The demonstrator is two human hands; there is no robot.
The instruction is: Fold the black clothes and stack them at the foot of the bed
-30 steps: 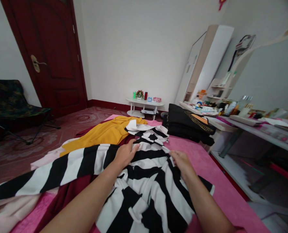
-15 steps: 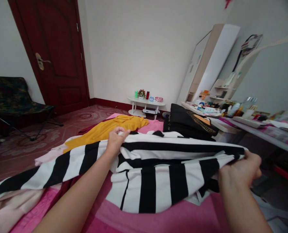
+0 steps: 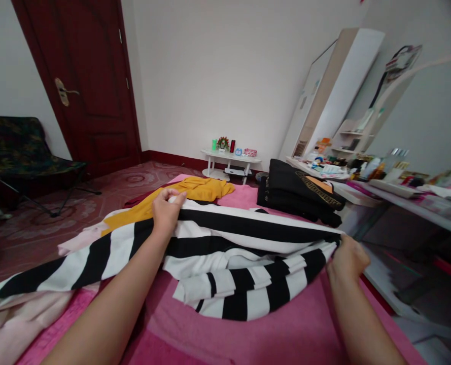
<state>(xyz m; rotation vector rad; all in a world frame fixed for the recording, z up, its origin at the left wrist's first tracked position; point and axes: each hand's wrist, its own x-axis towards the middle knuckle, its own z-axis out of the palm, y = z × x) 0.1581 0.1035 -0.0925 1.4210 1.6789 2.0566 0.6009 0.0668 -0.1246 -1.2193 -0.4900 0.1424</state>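
A black-and-white striped long-sleeved shirt [image 3: 248, 223] is stretched between my two hands over a pink bed cover [image 3: 286, 334]. My left hand [image 3: 167, 208] pinches its upper edge near the middle of the view, fingers closed on the cloth. At the right, my right hand [image 3: 349, 257] grips the gathered other end. Between the hands the shirt sags in folds, its lower part touching the cover. One striped sleeve trails off to the far left, over pale pink clothing [image 3: 27, 314]. Behind my left hand lies a mustard-yellow garment [image 3: 198, 188].
Folded black clothes [image 3: 299, 192] lie at the bed's back right. A cluttered dressing table [image 3: 400, 190] runs along the right side. Farther back are a small white table [image 3: 231, 157] and a dark red door [image 3: 80, 81]; a camouflage folding chair [image 3: 20, 147] stands at left.
My right hand has moved left and slightly down, and my left hand slightly left and up. The shirt's right end came along, and its hanging front has bunched into more folds.
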